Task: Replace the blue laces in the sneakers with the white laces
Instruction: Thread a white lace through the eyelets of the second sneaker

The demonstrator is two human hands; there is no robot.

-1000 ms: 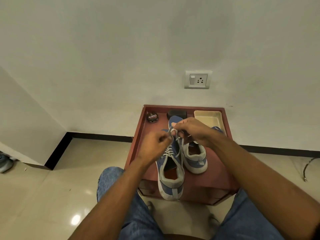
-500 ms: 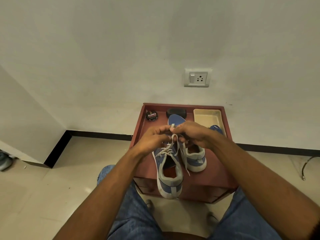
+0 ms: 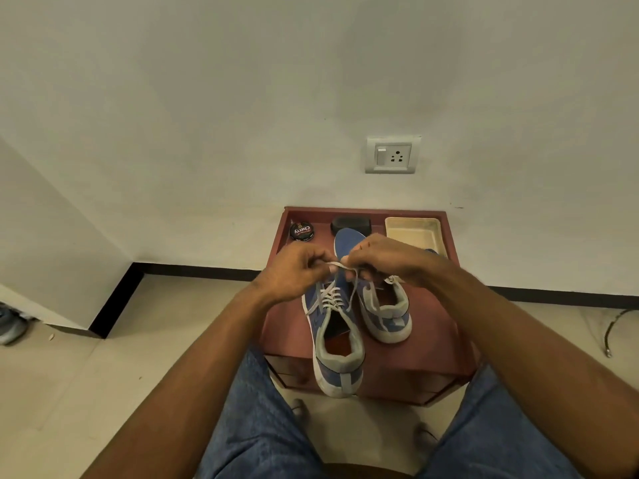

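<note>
Two blue and grey sneakers stand on a reddish wooden table (image 3: 439,344). The near left sneaker (image 3: 337,344) has a white lace (image 3: 330,295) threaded through its eyelets. My left hand (image 3: 294,271) and my right hand (image 3: 383,259) hover above its toe, each pinching an end of the white lace, which stretches between them. The right sneaker (image 3: 387,312) sits just behind and to the right, partly hidden by my right hand. A bit of blue lace (image 3: 432,251) shows by the tray.
At the table's back stand a round shoe polish tin (image 3: 302,231), a black brush (image 3: 351,224) and a cream tray (image 3: 413,233). A wall socket (image 3: 392,154) is above. My knees in jeans flank the table's front. A cable (image 3: 617,326) lies at the right.
Both hands rose slightly and came closer above the left sneaker's toe, and the white lace ends are now pulled taut between them.
</note>
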